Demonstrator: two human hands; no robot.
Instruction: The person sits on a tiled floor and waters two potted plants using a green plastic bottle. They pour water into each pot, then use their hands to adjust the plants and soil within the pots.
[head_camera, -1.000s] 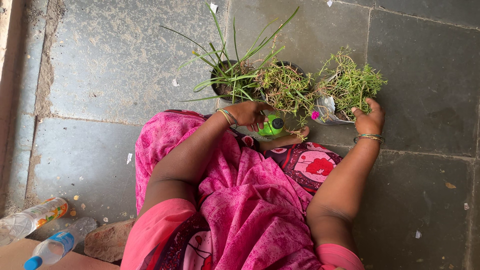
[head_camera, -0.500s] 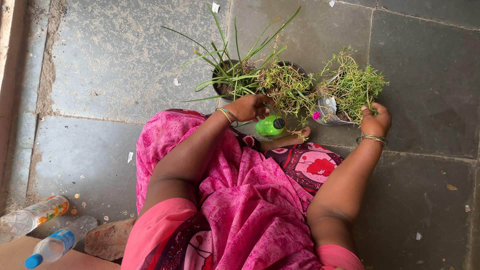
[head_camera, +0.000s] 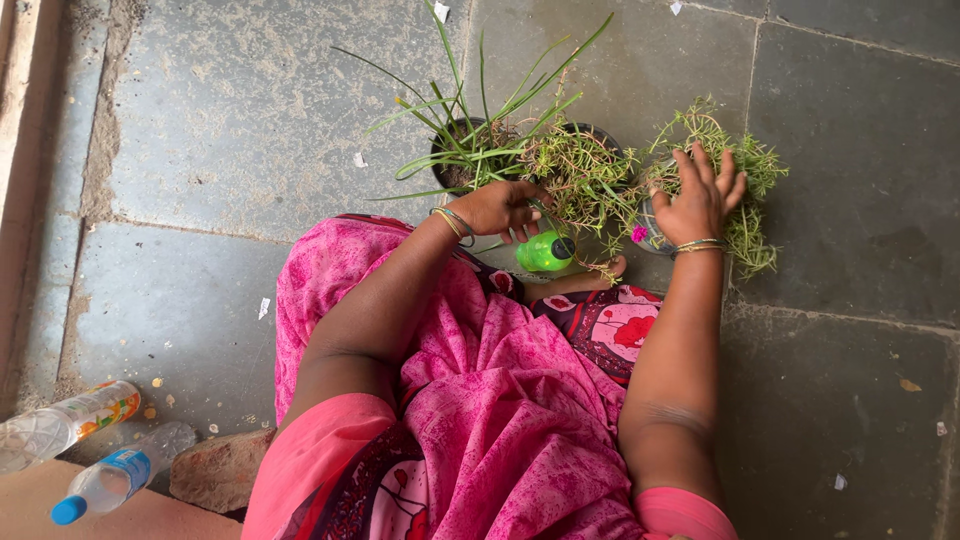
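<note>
The person is sitting on the stone floor (head_camera: 230, 150) with both arms reaching forward over a pink garment (head_camera: 480, 400). The left hand (head_camera: 500, 208) is reaching out with the elbow bent, wrist ringed by bangles, its fingers (head_camera: 522, 228) curling down over the top of a small green bottle (head_camera: 545, 252); whether they are actually gripping it or just resting against it cannot be told. The bottle is lying tilted just in front of the knees, its long axis running left to right, its dark cap pointing right toward a bare foot (head_camera: 590, 275). The right hand (head_camera: 695, 200) is stretching straight ahead, palm down, its fingers (head_camera: 705, 165) spreading wide open and pressing flat on the trailing green plant (head_camera: 745, 190) in the foil-wrapped pot (head_camera: 650, 222), closing on nothing. A small pink flower (head_camera: 632, 234) is showing at that pot's near edge. Left of it, a bushy plant in a dark pot (head_camera: 580, 170) is standing between the two hands, and a grassy plant with long blades (head_camera: 470, 140) is fanning upward beside the left hand. Two clear plastic bottles (head_camera: 70, 420) are lying well apart, at the lower left, near a brick (head_camera: 210, 480).
</note>
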